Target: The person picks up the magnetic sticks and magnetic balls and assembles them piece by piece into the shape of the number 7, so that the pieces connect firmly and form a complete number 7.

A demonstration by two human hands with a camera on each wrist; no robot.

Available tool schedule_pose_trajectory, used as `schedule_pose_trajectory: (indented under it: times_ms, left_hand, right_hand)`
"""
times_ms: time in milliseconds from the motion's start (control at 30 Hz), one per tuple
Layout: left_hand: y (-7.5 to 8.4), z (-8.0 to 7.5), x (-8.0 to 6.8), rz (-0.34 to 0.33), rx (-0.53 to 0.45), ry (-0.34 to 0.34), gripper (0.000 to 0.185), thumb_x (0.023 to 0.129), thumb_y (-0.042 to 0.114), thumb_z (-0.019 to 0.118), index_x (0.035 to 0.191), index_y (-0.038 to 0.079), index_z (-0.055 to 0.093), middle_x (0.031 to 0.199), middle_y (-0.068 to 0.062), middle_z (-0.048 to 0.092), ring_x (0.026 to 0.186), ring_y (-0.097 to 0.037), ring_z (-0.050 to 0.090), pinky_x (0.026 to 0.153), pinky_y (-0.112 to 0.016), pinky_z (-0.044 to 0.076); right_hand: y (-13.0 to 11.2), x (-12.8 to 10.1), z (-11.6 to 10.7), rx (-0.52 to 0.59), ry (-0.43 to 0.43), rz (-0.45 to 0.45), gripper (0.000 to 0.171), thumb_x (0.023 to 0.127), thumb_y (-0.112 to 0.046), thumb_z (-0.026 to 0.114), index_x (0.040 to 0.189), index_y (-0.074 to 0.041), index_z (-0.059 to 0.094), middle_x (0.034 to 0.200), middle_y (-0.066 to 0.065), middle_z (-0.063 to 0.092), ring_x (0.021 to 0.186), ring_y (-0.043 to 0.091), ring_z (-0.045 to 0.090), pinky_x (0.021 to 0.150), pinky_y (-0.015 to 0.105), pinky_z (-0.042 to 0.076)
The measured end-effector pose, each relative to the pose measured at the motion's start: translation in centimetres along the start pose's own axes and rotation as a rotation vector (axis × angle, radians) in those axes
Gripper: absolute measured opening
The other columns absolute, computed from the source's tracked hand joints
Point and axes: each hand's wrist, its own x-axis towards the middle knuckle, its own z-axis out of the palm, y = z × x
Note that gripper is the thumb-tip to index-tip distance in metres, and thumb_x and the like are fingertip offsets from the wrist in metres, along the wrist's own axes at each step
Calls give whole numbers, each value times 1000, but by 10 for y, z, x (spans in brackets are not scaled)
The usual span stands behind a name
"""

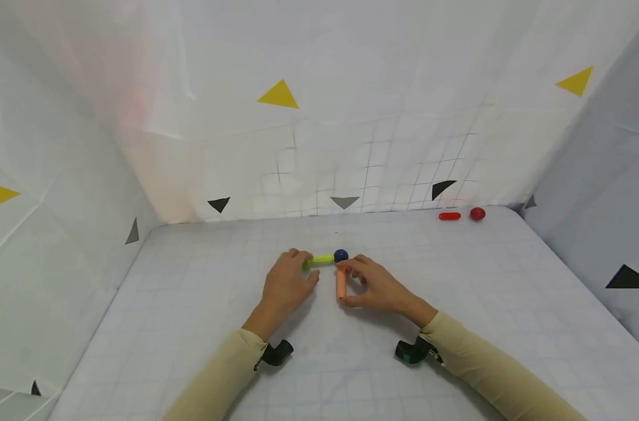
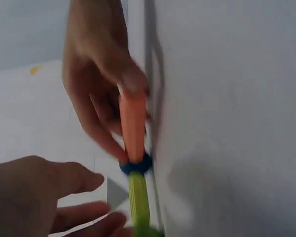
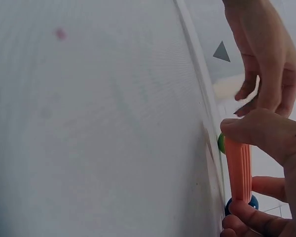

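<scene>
On the white gridded table [image 1: 203,327] a green stick [image 1: 321,259] lies crosswise, with a blue ball [image 1: 341,255] at its right end. My left hand [image 1: 304,266] pinches the green stick's left end. An orange stick [image 1: 341,285] runs from the ball toward me, and my right hand [image 1: 352,284] pinches it between thumb and fingers. The left wrist view shows the orange stick [image 2: 133,123], blue ball [image 2: 136,165] and green stick [image 2: 139,202] in a line. In the right wrist view my thumb presses the ribbed orange stick [image 3: 239,170] above the blue ball [image 3: 252,202].
A red stick [image 1: 449,216] and a red ball [image 1: 477,213] lie at the table's far right, near the back wall. White sheet walls with yellow and black triangles close in the table at the back and on both sides.
</scene>
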Motion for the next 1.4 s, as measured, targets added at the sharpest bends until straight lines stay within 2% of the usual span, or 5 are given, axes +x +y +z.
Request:
schedule_pose_trajectory:
  times_ms: [200, 433, 933, 1167, 1400]
  left_hand:
    - [16, 17, -4, -139, -444, -271, 41, 84, 30, 67, 116, 5, 62, 87, 3, 64, 72, -10, 62, 58, -28, 49]
    - [15, 32, 6, -294, -697, -308, 35, 83, 23, 67, 112, 4, 64, 84, -1, 68, 68, -16, 67, 66, -28, 52]
    - [16, 34, 3, -318, -816, -286, 29, 82, 19, 72, 105, 1, 68, 81, -6, 69, 67, -21, 67, 63, -31, 53]
    - [17, 34, 3, -368, -827, -292, 27, 82, 18, 72, 102, 2, 67, 83, -7, 68, 69, -21, 67, 64, -32, 53]
    - [16, 35, 4, -391, -830, -293, 27, 81, 16, 73, 103, 2, 67, 84, -7, 67, 69, -20, 67, 64, -31, 53]
  right_hand:
    - [0, 0, -2, -9, 16, -51, 68, 71, -34, 81, 129, -13, 54, 106, 2, 52, 91, 20, 51, 71, 37, 47]
    - [0, 0, -4, 7, 20, -54, 66, 71, -31, 81, 128, -11, 54, 107, 1, 52, 91, 21, 52, 71, 39, 47]
    - [0, -5, -14, 30, -6, -24, 74, 73, -39, 79, 135, -12, 47, 115, 5, 52, 96, 22, 53, 74, 37, 49]
    - [12, -11, -47, 33, 56, 70, 70, 80, -45, 71, 137, -17, 43, 119, 7, 54, 102, 24, 53, 77, 37, 50]
    - [35, -15, -85, -63, 150, 112, 55, 87, -28, 68, 135, -16, 45, 118, 5, 55, 102, 25, 54, 77, 39, 50]
